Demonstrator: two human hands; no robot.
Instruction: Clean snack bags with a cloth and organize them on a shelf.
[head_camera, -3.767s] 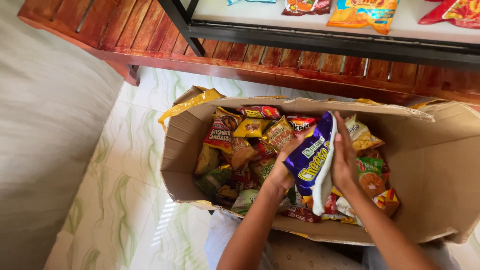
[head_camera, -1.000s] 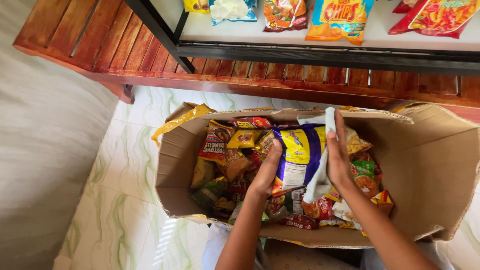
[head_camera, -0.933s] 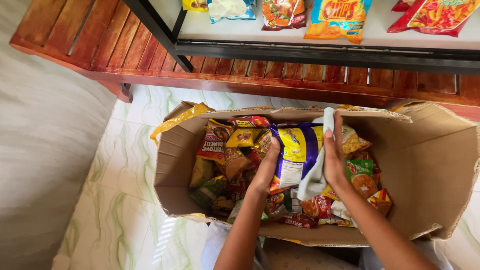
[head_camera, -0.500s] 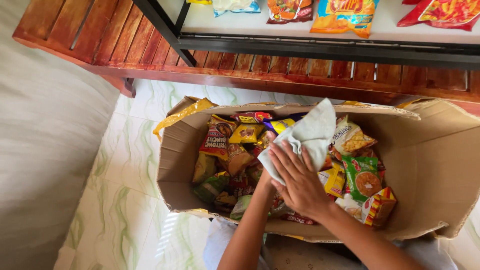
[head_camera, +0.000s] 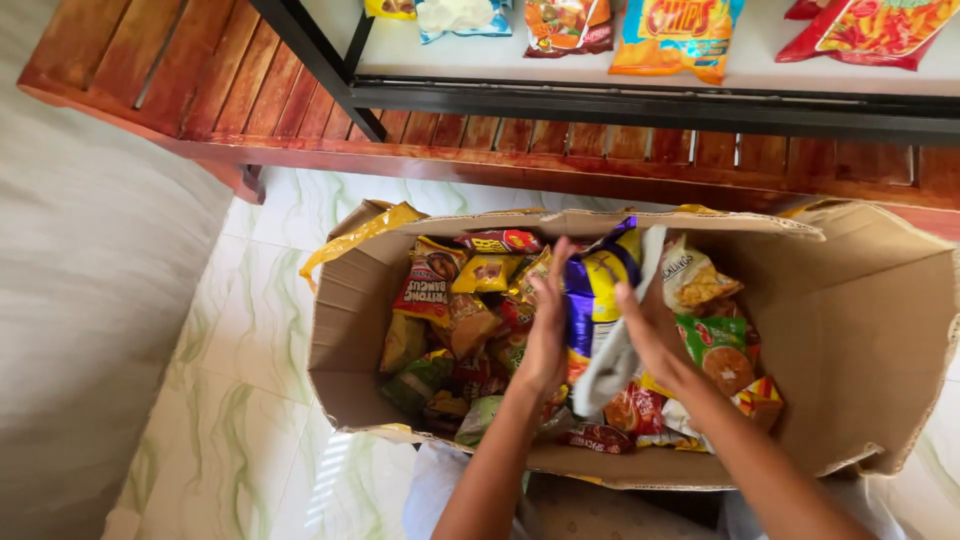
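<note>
Crowding snack packets (head_camera: 455, 300) around purple bag (head_camera: 592, 290)

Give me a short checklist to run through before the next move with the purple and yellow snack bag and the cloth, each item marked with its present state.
1. Purple and yellow snack bag held between both hands: ok.
2. Left hand on the bag's left side: ok.
3. Right hand pressing the pale cloth to the bag: ok.
4. Bag raised above the other packets in the cardboard box: ok.
5. Bag's surface clean: cannot tell.
6. Bare room on the shelf above: ok.
</note>
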